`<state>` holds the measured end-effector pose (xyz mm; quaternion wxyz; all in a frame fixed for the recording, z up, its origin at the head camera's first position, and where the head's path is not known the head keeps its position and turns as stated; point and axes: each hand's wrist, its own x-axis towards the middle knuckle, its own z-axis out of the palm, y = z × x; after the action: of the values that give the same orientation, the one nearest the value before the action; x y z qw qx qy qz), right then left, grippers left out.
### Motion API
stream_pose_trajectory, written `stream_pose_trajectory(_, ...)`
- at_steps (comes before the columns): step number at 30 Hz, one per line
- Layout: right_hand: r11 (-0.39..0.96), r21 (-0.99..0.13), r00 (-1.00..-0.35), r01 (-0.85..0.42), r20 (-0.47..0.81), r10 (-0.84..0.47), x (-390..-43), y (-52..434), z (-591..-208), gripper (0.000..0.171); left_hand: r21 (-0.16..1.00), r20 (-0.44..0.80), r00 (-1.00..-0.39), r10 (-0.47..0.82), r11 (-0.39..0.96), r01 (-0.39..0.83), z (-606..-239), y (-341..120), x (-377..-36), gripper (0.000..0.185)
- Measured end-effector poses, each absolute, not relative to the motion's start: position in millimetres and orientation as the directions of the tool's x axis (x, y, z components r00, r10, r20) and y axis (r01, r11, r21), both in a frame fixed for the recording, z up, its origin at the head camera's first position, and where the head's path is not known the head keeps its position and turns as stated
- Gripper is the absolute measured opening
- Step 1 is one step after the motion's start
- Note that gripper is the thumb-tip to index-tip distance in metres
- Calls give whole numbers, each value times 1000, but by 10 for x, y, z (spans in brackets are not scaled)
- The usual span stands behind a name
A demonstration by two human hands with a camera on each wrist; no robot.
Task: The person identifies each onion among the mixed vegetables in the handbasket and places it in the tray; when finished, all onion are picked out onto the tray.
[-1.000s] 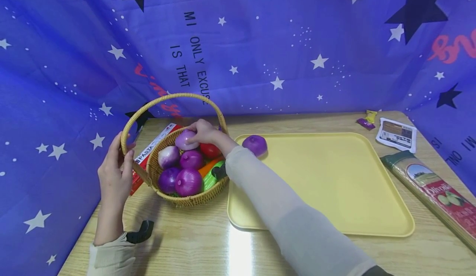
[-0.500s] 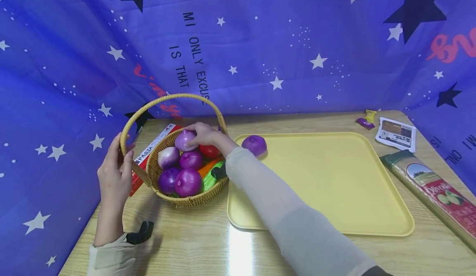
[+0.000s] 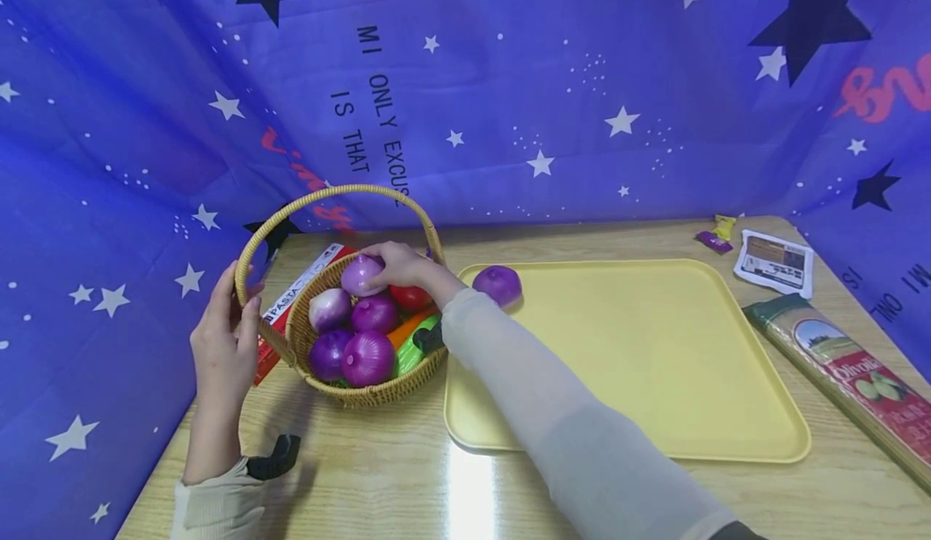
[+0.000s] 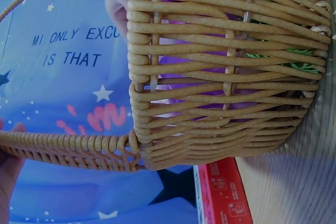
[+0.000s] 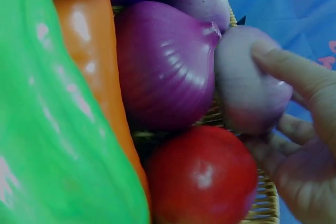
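Note:
At the left end of a wicker basket (image 3: 371,397), my left hand (image 3: 224,346) holds the arched handle (image 3: 338,190) between thumb and fingers. My right hand (image 3: 403,269) grips a pale purple onion (image 5: 244,90) at the basket's back, the thumb lying across its side in the right wrist view. Several purple onions (image 3: 369,358) fill the left and middle of the basket, one of them whiter. A red tomato (image 5: 202,177) sits just below the gripped onion in the right wrist view. Beside these lie an orange vegetable (image 5: 92,40), perhaps a carrot, and a bright green vegetable (image 5: 58,129).
Right of the basket lies a yellow tray (image 3: 625,354), a purple onion (image 3: 498,284) at its back left corner. A red pasta box (image 3: 267,362) is partly behind the basket. On the right are a long food packet (image 3: 844,378), a white pouch (image 3: 775,263) and small wrapped sweets (image 3: 715,241).
Almost nothing differs. My right hand has sunk very slightly with the pale onion still in its grip; my left hand stays on the handle.

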<state>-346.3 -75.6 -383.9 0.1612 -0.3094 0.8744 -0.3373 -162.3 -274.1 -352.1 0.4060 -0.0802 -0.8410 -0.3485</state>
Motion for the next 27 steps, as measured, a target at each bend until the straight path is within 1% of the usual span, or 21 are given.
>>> stream_pose_trajectory(1,588,-682,-759,-436,-73,-647,-3470,-756,-3823,69,521,741,-656,-147,741,423,-3525,-2740,-1628,49)
stream_pose_trajectory(2,578,-678,-758,-454,-47,-651,-3525,-761,-3856,70,521,743,-653,-146,739,427,-3529,-2740,-1634,49)
stream_pose_trajectory(7,569,-667,-759,-480,-8,-651,-3540,-737,-3726,71,518,748,-648,-144,737,435,-3531,-2735,-1657,49)
stream_pose_trajectory(11,549,-684,-753,-479,-1,-658,-3453,-690,-3566,70,518,747,-647,-152,742,425,-3532,-2735,-1662,49)
stream_pose_trajectory(16,540,-666,-743,-514,31,-669,-3378,-625,-3458,71,518,748,-644,-157,745,420,-3540,-2741,-1668,49)
stream_pose_trajectory(22,534,-589,-705,-607,90,-703,-3241,-476,-3358,72,521,741,-651,-164,752,403,-3537,-2741,-1652,49)
stream_pose_trajectory(27,497,-558,-661,-665,131,-739,-3107,-320,-3288,72,528,737,-656,-166,746,405,-3530,-2734,-1633,49)
